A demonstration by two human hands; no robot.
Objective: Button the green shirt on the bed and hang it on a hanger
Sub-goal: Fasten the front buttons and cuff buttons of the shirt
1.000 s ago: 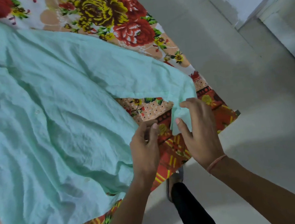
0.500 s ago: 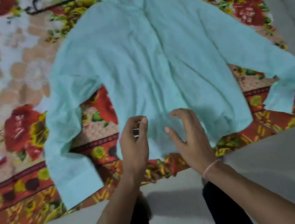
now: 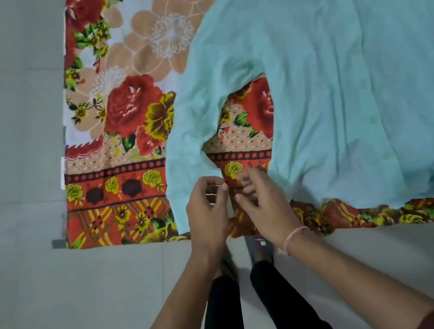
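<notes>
A bed under a bright cotton bedsheet (image 3: 130, 115) printed with red roses, yellow blooms and peach flowers, a striped red border along its near edge. Around it a pale grey tiled floor (image 3: 5, 142), up the left side and across the bottom. At the bed's edge, two legs in black trousers (image 3: 224, 321) and a dark slipper (image 3: 258, 246) just below the sheet's overhang.

Spread flat on the sheet, right of centre: the pale mint-green long-sleeved shirt (image 3: 338, 72), a row of small buttons (image 3: 374, 120) down its middle, hem towards the near edge. One sleeve curving down on the left to its cuff (image 3: 184, 198) at the bed's edge.

Left hand (image 3: 208, 220) over the cuff's inner edge, fingers (image 3: 222, 192) curled, thumb towards forefinger; cannot tell whether pinching cloth. Right hand (image 3: 266, 207), a pink thread bracelet (image 3: 294, 237) at its wrist, just beside the left, over bare sheet between sleeve and shirt body, fingers (image 3: 247, 188) curled inward; no telling whether holding anything.

Against half a second ago: view swung left, with floor now along the left side. Both sleeves whole in the picture then, only the left-side one now. Hands shifted from the middle of the hem to this cuff, and from spread fingers to curled. Shirt itself lying as before. A second ago, both hands at the other cuff.
</notes>
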